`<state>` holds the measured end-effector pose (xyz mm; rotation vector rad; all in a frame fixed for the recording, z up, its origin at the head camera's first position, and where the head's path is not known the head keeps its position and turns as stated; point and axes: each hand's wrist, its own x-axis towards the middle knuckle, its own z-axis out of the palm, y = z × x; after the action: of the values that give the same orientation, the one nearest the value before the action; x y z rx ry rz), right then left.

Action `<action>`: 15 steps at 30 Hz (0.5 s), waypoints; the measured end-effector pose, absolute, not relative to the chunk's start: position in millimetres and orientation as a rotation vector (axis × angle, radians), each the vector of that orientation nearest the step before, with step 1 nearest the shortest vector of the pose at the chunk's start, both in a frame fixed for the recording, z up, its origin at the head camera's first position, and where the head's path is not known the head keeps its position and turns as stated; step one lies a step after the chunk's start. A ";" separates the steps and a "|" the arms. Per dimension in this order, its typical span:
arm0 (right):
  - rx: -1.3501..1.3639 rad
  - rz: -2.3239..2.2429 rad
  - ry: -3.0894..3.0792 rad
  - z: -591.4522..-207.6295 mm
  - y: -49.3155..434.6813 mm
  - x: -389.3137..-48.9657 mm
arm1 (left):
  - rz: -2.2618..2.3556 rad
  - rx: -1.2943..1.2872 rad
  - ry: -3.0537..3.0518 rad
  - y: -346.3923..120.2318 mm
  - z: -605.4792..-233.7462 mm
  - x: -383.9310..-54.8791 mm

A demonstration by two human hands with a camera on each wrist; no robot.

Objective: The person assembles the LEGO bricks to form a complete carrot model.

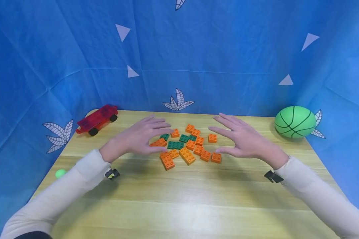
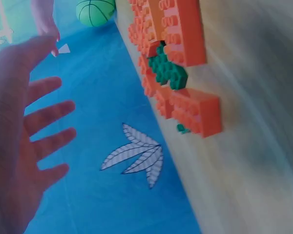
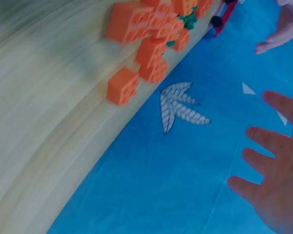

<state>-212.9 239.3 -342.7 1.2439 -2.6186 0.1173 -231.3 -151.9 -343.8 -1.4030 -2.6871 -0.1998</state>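
Several orange and green toy building bricks lie loose in a cluster mid-table, among them a long orange brick [image 1: 187, 156] and a green brick [image 1: 175, 145]. My left hand [image 1: 142, 135] hovers over the cluster's left side, fingers spread and holding nothing. On the opposite side my right hand [image 1: 242, 136] is held in the air, its fingers straight and spread too. Nearest its thumb is a small orange brick [image 1: 216, 157]. In the left wrist view an orange brick [image 2: 198, 112] lies apart from the fingers. An orange brick [image 3: 123, 86] shows likewise in the right wrist view.
A red toy car [image 1: 97, 119] stands at the table's back left corner. At the back right sits a green ball [image 1: 295, 121] with black lines. A small green ball [image 1: 60, 173] lies by the left edge. Blue cloth [image 1: 203, 49] hangs around the wooden table [image 1: 179, 205].
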 end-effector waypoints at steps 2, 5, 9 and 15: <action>1.259 0.159 -2.612 -345.3 231.1 -215.8 | -0.249 -1.399 -2.637 -150.0 -348.9 -233.9; 1.294 0.210 -2.569 -349.5 216.6 -221.2 | -0.314 -1.361 -2.592 -145.1 -358.9 -238.1; 1.333 0.240 -2.549 -356.2 195.1 -227.0 | -0.364 -1.216 -2.719 -134.9 -374.1 -236.6; 1.374 0.250 -2.597 -368.9 175.8 -231.4 | -0.389 -0.856 -3.137 -110.2 -389.6 -225.5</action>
<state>-231.4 175.8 -368.9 1.3735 -2.5966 0.2497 -225.5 -110.2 -389.6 -0.8561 -3.1371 -0.3885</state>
